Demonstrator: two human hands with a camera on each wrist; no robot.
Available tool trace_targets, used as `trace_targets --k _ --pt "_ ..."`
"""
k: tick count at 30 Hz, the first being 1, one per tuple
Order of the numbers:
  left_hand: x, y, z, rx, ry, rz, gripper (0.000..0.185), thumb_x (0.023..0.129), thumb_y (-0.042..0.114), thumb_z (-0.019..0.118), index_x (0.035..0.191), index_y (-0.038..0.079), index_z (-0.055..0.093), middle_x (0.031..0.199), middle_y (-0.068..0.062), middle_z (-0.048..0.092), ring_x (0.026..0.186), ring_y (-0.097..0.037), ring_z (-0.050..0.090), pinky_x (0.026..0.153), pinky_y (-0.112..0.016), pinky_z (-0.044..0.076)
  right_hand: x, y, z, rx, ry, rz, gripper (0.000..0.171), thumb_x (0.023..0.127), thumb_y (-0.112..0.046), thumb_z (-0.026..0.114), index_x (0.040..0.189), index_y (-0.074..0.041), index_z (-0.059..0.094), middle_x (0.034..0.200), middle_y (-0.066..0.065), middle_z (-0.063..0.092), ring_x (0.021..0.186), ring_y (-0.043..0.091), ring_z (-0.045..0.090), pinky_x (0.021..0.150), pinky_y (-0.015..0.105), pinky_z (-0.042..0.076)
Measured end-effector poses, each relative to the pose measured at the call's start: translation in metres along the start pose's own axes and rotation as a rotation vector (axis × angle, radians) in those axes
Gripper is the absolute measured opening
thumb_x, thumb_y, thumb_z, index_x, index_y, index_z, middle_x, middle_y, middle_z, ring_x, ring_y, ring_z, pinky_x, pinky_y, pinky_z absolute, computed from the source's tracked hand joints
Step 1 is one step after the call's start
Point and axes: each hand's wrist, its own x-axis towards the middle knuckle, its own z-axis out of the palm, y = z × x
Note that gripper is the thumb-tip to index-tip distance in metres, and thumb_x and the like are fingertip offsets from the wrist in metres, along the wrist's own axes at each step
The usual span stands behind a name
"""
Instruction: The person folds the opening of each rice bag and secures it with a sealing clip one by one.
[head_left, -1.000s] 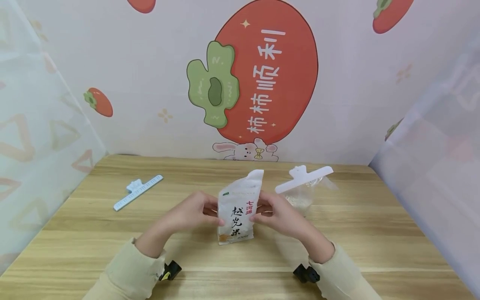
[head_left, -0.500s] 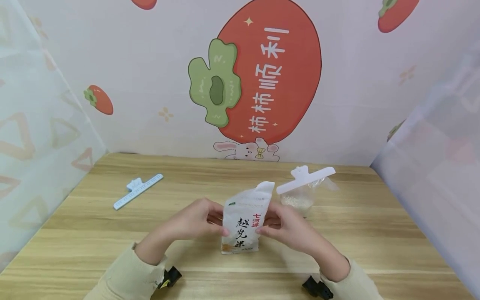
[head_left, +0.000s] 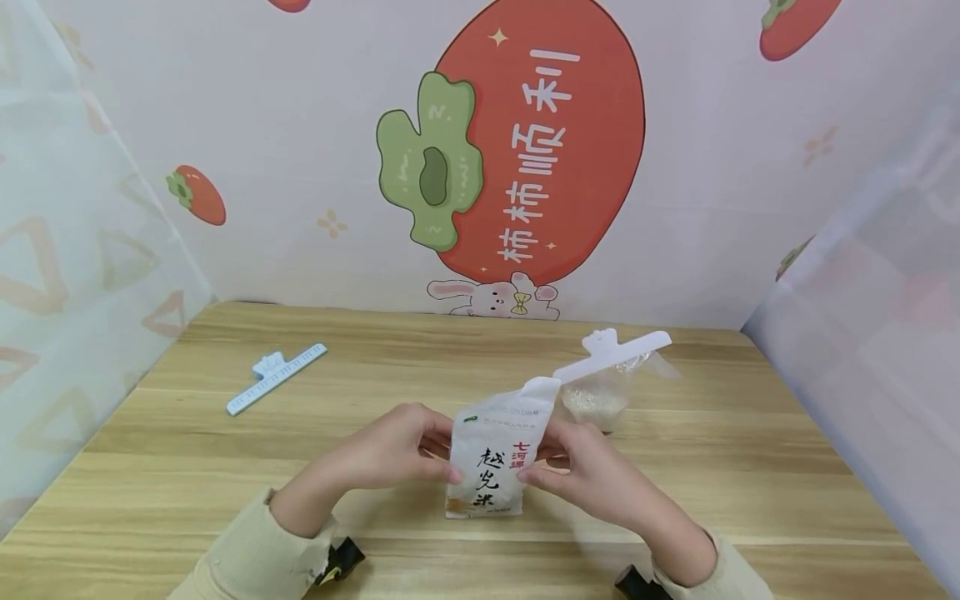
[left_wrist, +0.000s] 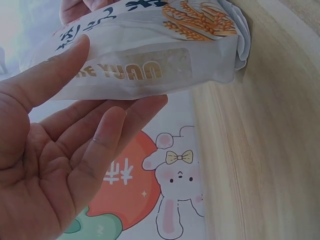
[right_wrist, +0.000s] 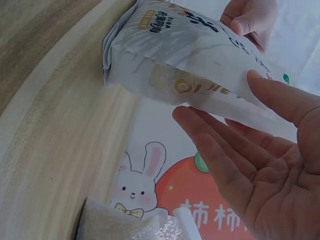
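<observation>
A white rice bag (head_left: 491, 467) with black and red lettering stands upright on the wooden table (head_left: 187, 467), near its front middle. My left hand (head_left: 390, 454) pinches its left side, thumb on the front and fingers behind. My right hand (head_left: 585, 471) pinches the right side the same way. In the left wrist view the rice bag (left_wrist: 150, 55) lies between the thumb and fingers of my left hand (left_wrist: 60, 150). In the right wrist view the rice bag (right_wrist: 185, 60) sits above the fingers of my right hand (right_wrist: 265, 165), its thumb on the bag's face.
A clear bag of rice (head_left: 600, 404) closed by a white sealing clip (head_left: 611, 354) stands just behind the white bag to the right. A pale blue sealing clip (head_left: 276, 379) lies at the back left. Printed walls enclose the table on three sides.
Both hands have shifted the rice bag a little to the right and toward me, so its top corner now overlaps the clear bag behind. The grip is unchanged.
</observation>
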Motion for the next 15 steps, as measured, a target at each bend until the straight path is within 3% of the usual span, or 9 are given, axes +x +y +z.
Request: trace_targets --k 8,15 --pt "0.001 -0.001 -0.004 0.038 0.016 0.000 0.032 0.087 0.016 0.077 0.114 0.000 0.069 0.105 -0.008 0.075 0.097 -0.016 0.071 0.085 -0.025 0.057 0.002 -0.010 -0.009 -0.010 0.101 -0.047 0.041 0.087 -0.021 0.077 0.122 -0.009 0.060 0.112 0.006 0.072 0.106 0.022 0.068 0.093 0.046 0.055" --pt "-0.007 0.016 -0.018 0.063 0.128 0.001 0.043 0.089 0.027 0.075 0.125 0.005 0.065 0.120 -0.007 0.070 0.111 -0.022 0.067 0.091 -0.033 0.057 0.012 -0.030 -0.028 0.012 0.187 -0.135 0.053 0.084 -0.011 0.079 0.131 -0.006 0.057 0.122 0.010 0.068 0.111 0.020 0.067 0.098 0.043 0.052"
